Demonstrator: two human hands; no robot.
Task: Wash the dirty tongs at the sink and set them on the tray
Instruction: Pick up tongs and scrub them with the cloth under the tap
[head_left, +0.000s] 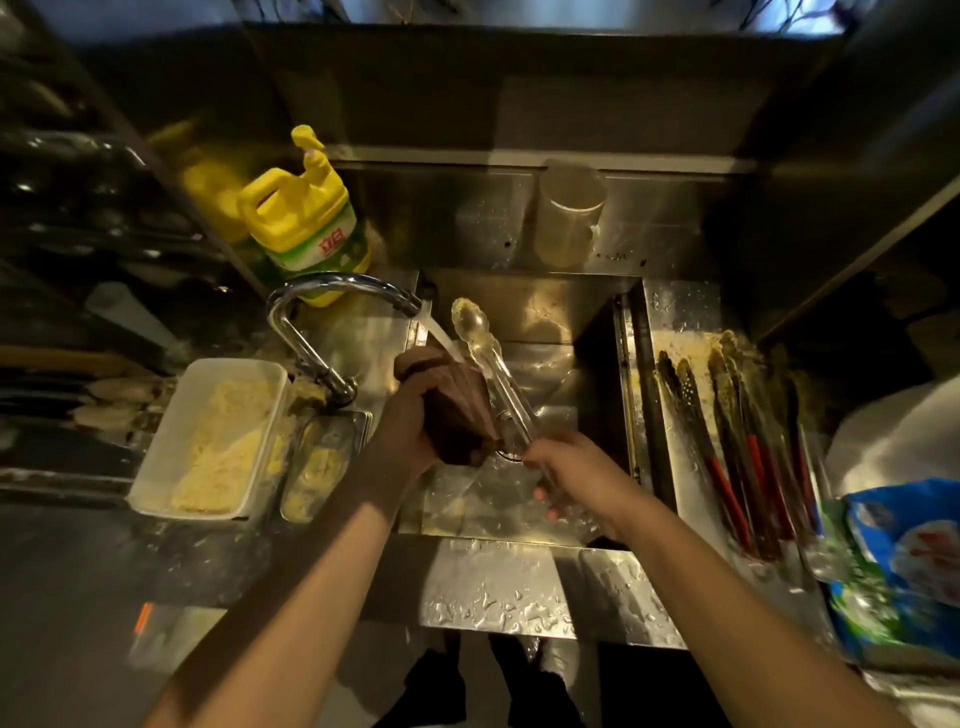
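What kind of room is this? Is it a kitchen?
Probably a working kitchen's washing-up corner: a steel sink with its tap running, a yellow dish soap jug, and a row of dirty tongs waiting beside it.

The handle end of the tongs (493, 384) is hidden inside the right hand (576, 478). A dark object held in the left hand (441, 405) cannot be identified. The bag (904, 566) is cut off by the right edge. The shelves at left are blurred.
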